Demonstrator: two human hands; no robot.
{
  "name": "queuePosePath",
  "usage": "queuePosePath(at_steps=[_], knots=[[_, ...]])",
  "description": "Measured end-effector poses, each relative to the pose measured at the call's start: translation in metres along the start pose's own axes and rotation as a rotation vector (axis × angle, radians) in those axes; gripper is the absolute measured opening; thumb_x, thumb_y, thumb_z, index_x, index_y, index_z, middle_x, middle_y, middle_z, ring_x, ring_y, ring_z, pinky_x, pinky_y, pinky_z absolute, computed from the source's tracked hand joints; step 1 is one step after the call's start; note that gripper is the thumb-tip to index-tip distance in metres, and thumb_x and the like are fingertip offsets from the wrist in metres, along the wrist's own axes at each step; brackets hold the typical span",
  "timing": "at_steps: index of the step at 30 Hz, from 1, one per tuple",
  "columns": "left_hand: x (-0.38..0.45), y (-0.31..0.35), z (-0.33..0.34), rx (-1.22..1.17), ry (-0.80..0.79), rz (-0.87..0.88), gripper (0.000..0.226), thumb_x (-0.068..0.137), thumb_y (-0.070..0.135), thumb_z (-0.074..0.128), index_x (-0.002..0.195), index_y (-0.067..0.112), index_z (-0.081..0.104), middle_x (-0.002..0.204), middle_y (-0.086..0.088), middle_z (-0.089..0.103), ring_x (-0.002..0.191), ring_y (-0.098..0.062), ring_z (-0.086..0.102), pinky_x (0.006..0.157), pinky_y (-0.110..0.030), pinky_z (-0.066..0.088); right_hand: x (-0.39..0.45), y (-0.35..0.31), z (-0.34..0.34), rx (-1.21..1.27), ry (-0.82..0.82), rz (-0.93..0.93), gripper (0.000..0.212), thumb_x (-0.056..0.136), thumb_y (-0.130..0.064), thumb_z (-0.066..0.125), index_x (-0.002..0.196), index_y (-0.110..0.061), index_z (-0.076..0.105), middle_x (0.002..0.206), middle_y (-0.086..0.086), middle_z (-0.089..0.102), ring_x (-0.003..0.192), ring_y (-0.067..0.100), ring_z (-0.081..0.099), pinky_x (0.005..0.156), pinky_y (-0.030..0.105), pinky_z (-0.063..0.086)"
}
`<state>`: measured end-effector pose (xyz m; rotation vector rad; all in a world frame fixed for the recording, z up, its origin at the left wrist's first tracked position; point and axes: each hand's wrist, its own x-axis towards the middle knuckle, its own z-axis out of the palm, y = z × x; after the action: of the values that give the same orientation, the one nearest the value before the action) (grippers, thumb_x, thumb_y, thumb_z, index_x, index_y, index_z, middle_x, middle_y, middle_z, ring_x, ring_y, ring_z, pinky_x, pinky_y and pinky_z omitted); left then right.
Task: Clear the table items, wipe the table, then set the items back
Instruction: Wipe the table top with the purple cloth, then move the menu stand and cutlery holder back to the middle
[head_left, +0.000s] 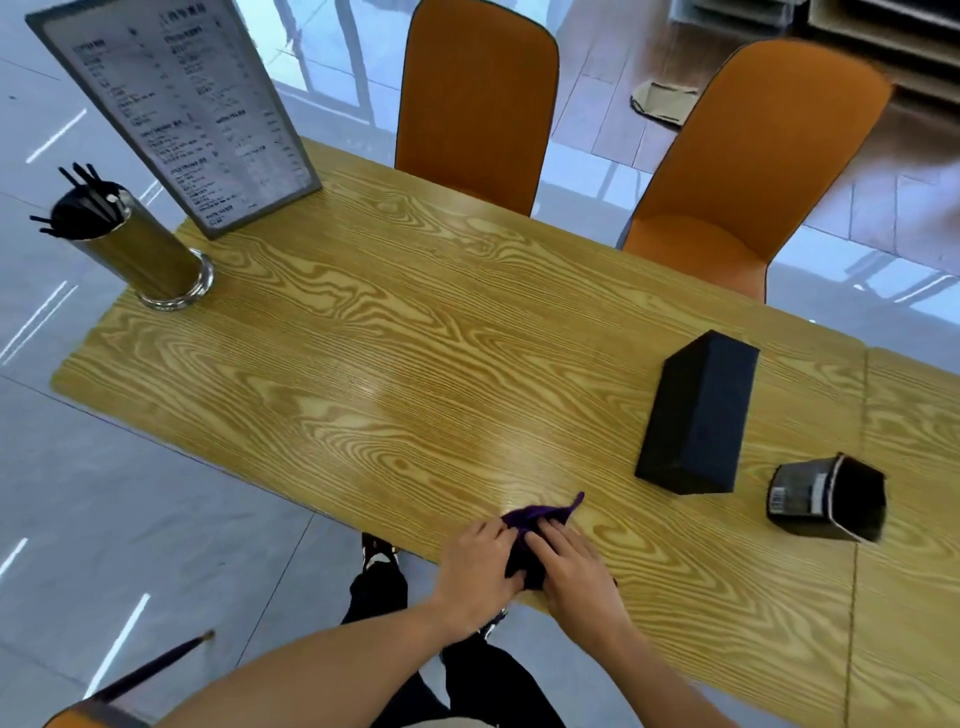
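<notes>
A purple cloth (535, 535) lies bunched at the near edge of the wooden worktop (395, 364), with one corner sticking out toward the far side. Both hands are on it: the left hand (478, 571) grasps its left side with fingers curled into the fabric, and the right hand (576, 566) holds the right side in the same kind of grip, so neither is released.

To the right stands a black rectangular box (696, 421), and just beside it, nearer the right edge, a black cup-shaped holder (826, 504) lies tipped on its side. At the far left corner a metal canister of black straws (130, 244) stands upright, with a framed menu stand (176, 109) behind it. Two orange chairs (475, 98) sit on the far side.

By my reading, the cloth is being gathered or folded for wiping, though items are still on the worktop. The next move calls for a flat pad of cloth under one palm, swept over the open middle, or else for first lifting away the canister, menu, box and holder.
</notes>
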<state>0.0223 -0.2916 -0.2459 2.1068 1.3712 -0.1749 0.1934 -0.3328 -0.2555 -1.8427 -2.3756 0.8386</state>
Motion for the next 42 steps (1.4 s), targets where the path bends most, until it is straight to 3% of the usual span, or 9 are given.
queuePosePath(at_steps=[7, 10, 12, 16, 19, 23, 27, 34, 42], knots=[[-0.012, 0.065, 0.021, -0.019, -0.214, 0.075, 0.042, 0.083, 0.045, 0.060, 0.113, 0.016, 0.065, 0.117, -0.004, 0.064, 0.112, -0.025, 0.053, 0.086, -0.039, 0.044, -0.077, 0.030, 0.008, -0.027, -0.062, 0.127, 0.051, 0.064, -0.019, 0.070, 0.114, -0.026, 0.061, 0.107, -0.009, 0.066, 0.094, 0.018, 0.063, 0.074, 0.032, 0.058], [-0.008, 0.090, 0.032, -0.160, -0.369, 0.087, 0.031, 0.074, 0.040, 0.062, 0.096, 0.019, 0.066, 0.099, -0.006, 0.068, 0.093, -0.031, 0.064, 0.072, -0.042, 0.053, -0.104, 0.047, -0.002, -0.014, -0.136, 0.199, 0.044, 0.067, -0.027, 0.045, 0.106, -0.026, 0.066, 0.101, -0.008, 0.067, 0.091, 0.022, 0.066, 0.067, 0.033, 0.054], [-0.004, 0.107, 0.036, -0.254, -0.412, 0.118, 0.029, 0.069, 0.040, 0.059, 0.093, 0.025, 0.064, 0.091, -0.001, 0.069, 0.082, -0.028, 0.066, 0.066, -0.043, 0.056, -0.117, 0.059, -0.015, 0.006, -0.119, 0.251, 0.045, 0.069, -0.027, 0.044, 0.107, -0.027, 0.068, 0.104, -0.010, 0.068, 0.095, 0.020, 0.065, 0.068, 0.032, 0.052], [0.013, 0.143, 0.025, -0.316, -0.305, 0.150, 0.035, 0.081, 0.031, 0.063, 0.113, 0.018, 0.062, 0.114, -0.004, 0.061, 0.106, -0.026, 0.057, 0.086, -0.040, 0.050, -0.133, 0.080, -0.041, 0.041, 0.034, 0.415, 0.046, 0.069, -0.015, 0.063, 0.114, -0.024, 0.068, 0.102, -0.007, 0.066, 0.086, 0.020, 0.064, 0.059, 0.026, 0.045], [0.026, 0.152, 0.015, -0.323, -0.298, 0.177, 0.038, 0.087, 0.028, 0.061, 0.123, 0.018, 0.061, 0.123, -0.005, 0.060, 0.113, -0.024, 0.055, 0.095, -0.040, 0.050, -0.129, 0.090, -0.050, 0.065, 0.023, 0.510, 0.054, 0.078, -0.010, 0.061, 0.131, -0.018, 0.060, 0.119, -0.001, 0.063, 0.106, 0.026, 0.061, 0.075, 0.033, 0.050], [0.032, 0.123, 0.000, -0.257, -0.431, 0.173, 0.035, 0.082, 0.029, 0.058, 0.113, 0.015, 0.067, 0.113, -0.008, 0.067, 0.100, -0.029, 0.065, 0.083, -0.043, 0.057, -0.110, 0.083, -0.055, -0.011, -0.046, 0.613, 0.050, 0.089, -0.027, 0.059, 0.139, -0.025, 0.052, 0.136, -0.004, 0.056, 0.120, 0.022, 0.056, 0.099, 0.038, 0.043], [0.041, 0.068, -0.029, -0.183, -0.316, 0.105, 0.052, 0.093, 0.031, 0.058, 0.140, 0.010, 0.053, 0.138, -0.015, 0.052, 0.121, -0.034, 0.055, 0.096, -0.042, 0.050, -0.066, 0.061, -0.068, -0.014, 0.113, 0.532, 0.043, 0.085, -0.030, 0.074, 0.125, -0.016, 0.066, 0.127, 0.006, 0.065, 0.114, 0.029, 0.063, 0.093, 0.043, 0.052], [0.057, -0.057, -0.117, -0.221, -0.075, -0.098, 0.056, 0.096, 0.041, 0.058, 0.143, 0.013, 0.049, 0.143, -0.010, 0.049, 0.132, -0.029, 0.046, 0.102, -0.041, 0.045, 0.078, -0.016, -0.110, 0.049, 0.019, 0.243, 0.059, 0.097, -0.042, 0.059, 0.150, -0.020, 0.044, 0.157, 0.005, 0.040, 0.137, 0.022, 0.048, 0.106, 0.036, 0.047], [0.052, -0.187, -0.243, -0.357, 0.269, -0.247, 0.056, 0.093, 0.048, 0.061, 0.140, 0.018, 0.053, 0.142, -0.003, 0.052, 0.132, -0.022, 0.048, 0.105, -0.038, 0.044, 0.249, -0.131, -0.159, 0.061, -0.018, 0.097, 0.063, 0.097, -0.043, 0.059, 0.152, -0.019, 0.038, 0.157, 0.003, 0.038, 0.134, 0.026, 0.050, 0.103, 0.041, 0.047]])
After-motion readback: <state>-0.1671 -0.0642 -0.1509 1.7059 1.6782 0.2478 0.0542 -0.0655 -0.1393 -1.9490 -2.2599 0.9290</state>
